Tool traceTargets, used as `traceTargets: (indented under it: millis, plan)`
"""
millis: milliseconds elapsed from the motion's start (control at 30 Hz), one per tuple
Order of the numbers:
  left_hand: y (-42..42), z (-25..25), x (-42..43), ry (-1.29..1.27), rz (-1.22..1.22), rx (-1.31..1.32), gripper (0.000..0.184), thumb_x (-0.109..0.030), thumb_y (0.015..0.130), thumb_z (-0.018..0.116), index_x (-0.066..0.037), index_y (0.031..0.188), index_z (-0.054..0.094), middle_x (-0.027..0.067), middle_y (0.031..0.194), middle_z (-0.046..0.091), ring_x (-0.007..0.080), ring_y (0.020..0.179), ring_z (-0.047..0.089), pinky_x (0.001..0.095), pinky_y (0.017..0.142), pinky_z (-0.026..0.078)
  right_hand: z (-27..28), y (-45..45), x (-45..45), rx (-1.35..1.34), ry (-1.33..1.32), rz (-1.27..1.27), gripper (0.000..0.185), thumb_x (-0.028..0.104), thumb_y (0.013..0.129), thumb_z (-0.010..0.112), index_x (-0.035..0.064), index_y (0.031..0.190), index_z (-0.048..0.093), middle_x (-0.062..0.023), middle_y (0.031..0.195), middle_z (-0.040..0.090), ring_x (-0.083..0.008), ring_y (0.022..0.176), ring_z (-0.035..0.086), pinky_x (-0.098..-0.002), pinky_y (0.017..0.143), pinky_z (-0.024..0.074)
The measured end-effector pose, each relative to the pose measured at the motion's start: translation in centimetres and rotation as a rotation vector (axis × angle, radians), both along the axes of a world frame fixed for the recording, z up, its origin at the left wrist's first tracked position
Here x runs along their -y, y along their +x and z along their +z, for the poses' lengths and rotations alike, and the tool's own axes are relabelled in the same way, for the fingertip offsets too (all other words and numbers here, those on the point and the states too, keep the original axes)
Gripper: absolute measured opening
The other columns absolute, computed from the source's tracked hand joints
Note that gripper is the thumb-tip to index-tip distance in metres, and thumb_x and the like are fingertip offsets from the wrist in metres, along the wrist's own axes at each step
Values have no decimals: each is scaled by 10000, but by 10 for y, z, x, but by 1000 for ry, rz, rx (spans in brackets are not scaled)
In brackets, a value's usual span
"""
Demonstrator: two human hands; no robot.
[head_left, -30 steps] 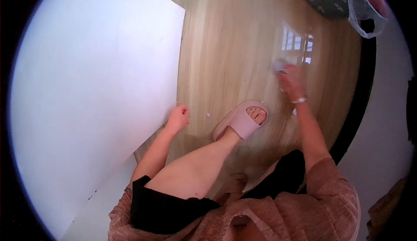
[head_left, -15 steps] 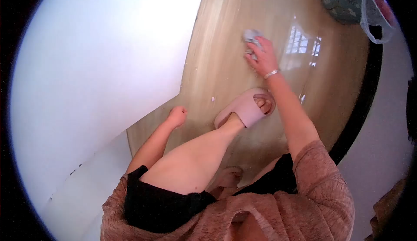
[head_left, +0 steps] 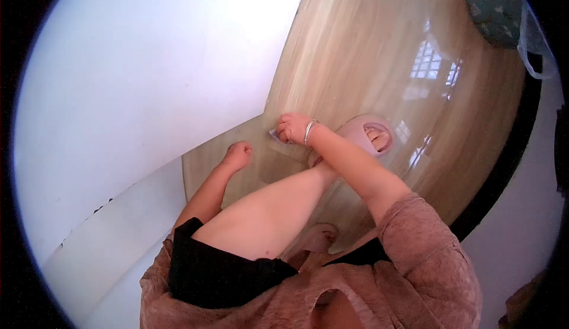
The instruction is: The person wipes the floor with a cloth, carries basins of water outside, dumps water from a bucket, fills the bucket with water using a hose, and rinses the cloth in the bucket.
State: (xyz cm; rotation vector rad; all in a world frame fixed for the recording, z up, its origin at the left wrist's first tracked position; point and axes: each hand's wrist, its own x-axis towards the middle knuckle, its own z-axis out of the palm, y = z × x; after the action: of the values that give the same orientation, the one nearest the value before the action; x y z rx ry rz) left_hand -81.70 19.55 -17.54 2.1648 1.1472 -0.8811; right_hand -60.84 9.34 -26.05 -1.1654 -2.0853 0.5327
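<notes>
Low over the glossy wood-look floor [head_left: 349,44], my right hand [head_left: 294,128] presses down with its fingers curled round a crumpled grey-white cloth [head_left: 274,134]. Only a small edge of the cloth shows; the palm and fingers hide the rest. A bracelet circles that wrist. My left hand [head_left: 240,155] is closed in a fist to the left of my shin, holding nothing that I can see. A pink slipper [head_left: 355,130] on my foot is just right of my right wrist, and my forearm partly covers it.
A large white panel [head_left: 160,62] fills the left side, its corner close to my right hand. At the upper right are a round green patterned object [head_left: 495,12] and a clear plastic bag [head_left: 536,44]. A dark border [head_left: 504,166] edges the floor along a pale wall.
My right hand has swept the cloth back toward me and left, from beyond the slipper to near the panel's corner. A small pale speck on the floor is out of sight. My left fist stays about the same.
</notes>
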Motion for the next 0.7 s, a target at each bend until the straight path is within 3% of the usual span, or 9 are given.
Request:
traceTargets:
  millis: [100, 233, 300, 333, 400, 433, 500, 633, 700]
  plan:
    - [-18, -9, -18, 143, 74, 40, 223, -85, 705, 513, -26, 920, 525, 182, 905, 531, 292, 874, 503, 363, 760, 403, 0, 23, 9, 59, -143, 22, 35, 93, 572, 550, 106, 601, 565, -33, 731, 546, -203, 795, 500, -317, 714, 405]
    - [-44, -47, -27, 446, 35, 298, 244, -55, 671, 513, -7, 910, 503, 173, 950, 521, 307, 916, 481, 366, 789, 388, -8, 92, 18, 54, -226, -219, 84, 98, 541, 585, 137, 606, 549, -4, 750, 536, -206, 785, 480, -333, 681, 390]
    - [-43, -59, -29, 586, -45, 349, 270, -60, 662, 525, -6, 923, 485, 174, 901, 521, 321, 882, 481, 378, 769, 391, 12, 117, 27, -29, -343, -658, 166, 132, 539, 638, 154, 684, 559, -17, 803, 539, -219, 812, 481, -356, 697, 392]
    - [-27, -48, -28, 579, -46, 358, 270, -60, 662, 525, -6, 923, 485, 174, 901, 521, 321, 882, 481, 378, 769, 391, 13, 110, 27, -21, -346, -665, 166, 132, 539, 638, 154, 684, 559, -17, 803, 539, -219, 812, 481, -356, 697, 392]
    - [6, -29, -24, 216, 151, -13, 323, -85, 654, 584, 13, 945, 483, 181, 1065, 449, 297, 990, 433, 366, 826, 361, 20, 78, 26, 162, -345, -652, 282, 190, 516, 686, 177, 768, 562, -17, 896, 525, -214, 877, 469, -350, 750, 378]
    - [13, -33, -19, 213, 149, -3, 323, -85, 654, 584, 13, 945, 483, 181, 1065, 449, 297, 990, 433, 366, 826, 361, 29, 57, 29, 160, -379, -534, 309, 200, 506, 689, 186, 788, 566, -13, 937, 511, -210, 912, 456, -344, 767, 374]
    - [21, -43, -9, 116, 72, 83, 159, -60, 647, 549, -4, 793, 523, 151, 762, 539, 301, 775, 512, 381, 697, 410, 36, 24, 40, 168, -330, -303, 323, 201, 505, 684, 198, 808, 572, 3, 993, 492, -192, 961, 436, -340, 783, 371]
    - [62, -40, 31, 52, 134, 379, 103, -41, 673, 549, 2, 765, 532, 104, 705, 549, 232, 715, 536, 334, 668, 429, 14, 25, 28, 174, -327, -174, 287, 170, 529, 659, 196, 803, 577, 0, 985, 503, -187, 967, 436, -354, 778, 380]
    - [89, -25, 35, -291, 177, 647, 122, -43, 752, 518, 15, 860, 522, 55, 722, 564, 160, 687, 557, 269, 617, 455, -13, 58, 8, 37, -627, -347, 274, 152, 537, 651, 175, 800, 579, -19, 951, 520, -197, 952, 443, -346, 778, 384]
